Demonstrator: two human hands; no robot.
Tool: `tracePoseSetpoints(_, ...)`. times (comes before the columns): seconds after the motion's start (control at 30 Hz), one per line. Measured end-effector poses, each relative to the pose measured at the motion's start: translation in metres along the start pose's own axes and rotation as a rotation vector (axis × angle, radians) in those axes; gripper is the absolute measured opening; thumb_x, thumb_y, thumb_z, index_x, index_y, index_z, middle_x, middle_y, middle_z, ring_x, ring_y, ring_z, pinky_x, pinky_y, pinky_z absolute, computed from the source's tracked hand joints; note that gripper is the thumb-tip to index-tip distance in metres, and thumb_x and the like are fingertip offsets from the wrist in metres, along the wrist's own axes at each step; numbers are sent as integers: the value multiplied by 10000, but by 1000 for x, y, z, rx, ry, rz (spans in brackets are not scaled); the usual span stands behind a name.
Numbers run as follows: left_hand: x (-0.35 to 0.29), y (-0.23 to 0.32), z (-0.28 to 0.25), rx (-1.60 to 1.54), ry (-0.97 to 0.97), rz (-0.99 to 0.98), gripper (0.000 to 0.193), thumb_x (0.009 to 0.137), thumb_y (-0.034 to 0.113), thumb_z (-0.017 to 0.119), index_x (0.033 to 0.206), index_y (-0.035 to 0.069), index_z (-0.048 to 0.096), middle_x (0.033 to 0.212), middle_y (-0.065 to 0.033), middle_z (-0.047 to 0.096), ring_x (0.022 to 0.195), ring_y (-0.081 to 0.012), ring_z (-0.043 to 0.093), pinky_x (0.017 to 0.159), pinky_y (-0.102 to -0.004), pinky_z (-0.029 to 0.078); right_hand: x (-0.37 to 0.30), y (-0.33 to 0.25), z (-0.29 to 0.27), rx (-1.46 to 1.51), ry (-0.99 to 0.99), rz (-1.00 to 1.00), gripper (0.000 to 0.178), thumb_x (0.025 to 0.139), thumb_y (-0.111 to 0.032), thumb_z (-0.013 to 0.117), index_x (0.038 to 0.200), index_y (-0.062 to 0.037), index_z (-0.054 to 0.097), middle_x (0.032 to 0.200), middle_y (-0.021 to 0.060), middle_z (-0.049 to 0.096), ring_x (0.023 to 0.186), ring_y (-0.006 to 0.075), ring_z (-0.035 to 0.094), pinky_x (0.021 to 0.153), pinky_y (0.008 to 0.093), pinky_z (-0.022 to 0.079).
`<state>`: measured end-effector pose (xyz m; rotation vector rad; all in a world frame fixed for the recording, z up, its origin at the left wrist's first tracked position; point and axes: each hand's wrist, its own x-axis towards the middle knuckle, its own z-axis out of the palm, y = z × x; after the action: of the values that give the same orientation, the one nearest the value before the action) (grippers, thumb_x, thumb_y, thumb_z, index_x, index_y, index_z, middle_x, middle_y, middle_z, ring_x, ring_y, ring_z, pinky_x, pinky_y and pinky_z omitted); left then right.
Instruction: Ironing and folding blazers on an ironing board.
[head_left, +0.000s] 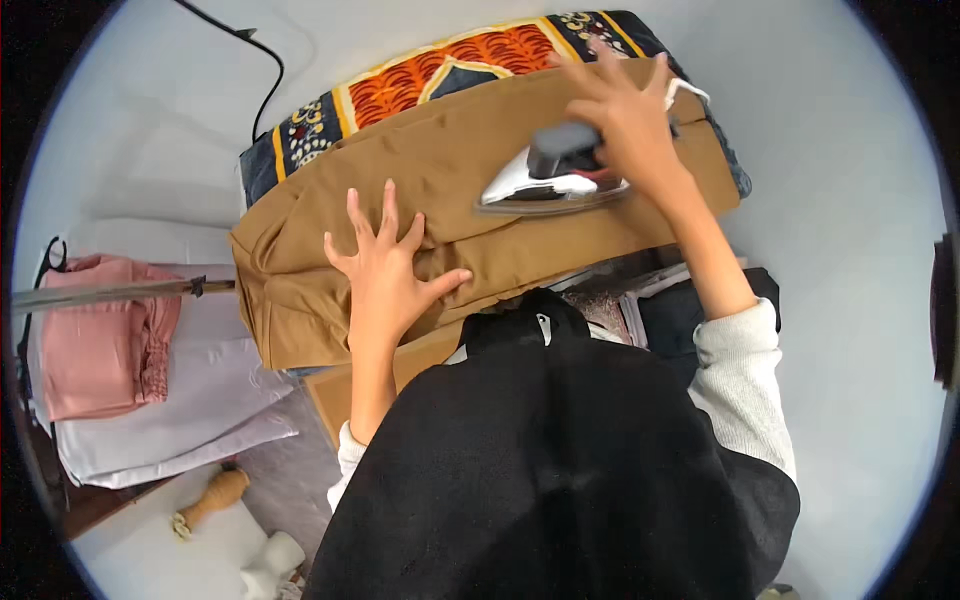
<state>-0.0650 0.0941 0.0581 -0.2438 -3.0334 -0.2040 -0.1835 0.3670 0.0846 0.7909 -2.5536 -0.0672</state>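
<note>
Brown cloth [420,150], wrinkled toward its left end, is spread over a padded patterned cloth [450,75]. On its left part lies my left hand [385,265], open, with the fingers spread and pressed to the fabric. A clothes iron [560,170] with a dark handle and a silver-white body rests on the cloth at right of centre, its tip facing left. My right hand [630,120] is at the iron's rear and handle, fingers stretched apart and somewhat blurred. Whether its palm touches the handle is hard to see.
A black cable [275,60] hangs at the upper left. On the left, a metal rod [120,292] passes over a folded pink garment [100,340] and pale lilac cloth [210,390]. Dark folded fabric [675,315] lies below the brown cloth. Walls flank the right side.
</note>
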Motion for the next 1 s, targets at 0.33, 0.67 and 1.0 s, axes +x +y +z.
tracePoseSetpoints(0.33, -2, 5, 8, -15, -32, 15, 789, 532, 520, 756, 1132, 32, 599, 1468, -144, 217, 1370, -369, 77, 952, -697, 107, -36, 38, -1, 119, -84, -95, 192, 577, -4, 661, 719, -131, 634, 1346, -99, 440, 1340, 199, 257, 1021, 693, 104)
tracePoseSetpoints(0.67, 13, 34, -8, -119, -30, 47, 835, 498, 466, 793, 1162, 22, 548, 1468, -142, 217, 1360, -397, 85, 943, -699, 131, -16, 112, -3, 212, 331, 209, 312, 551, 79, 596, 788, -122, 620, 1420, -39, 373, 1378, 367, 107, 1015, 675, 13)
tracePoseSetpoints(1.0, 55, 140, 44, -122, -63, 520, 844, 566, 471, 732, 1228, 7, 488, 1470, -145, 193, 1369, -299, 133, 968, -648, 176, 50, 239, 110, 1220, 912, 796, 683, 656, 146, 497, 1304, -62, 441, 1038, 42, 535, 844, 134, 529, 718, 261, 460)
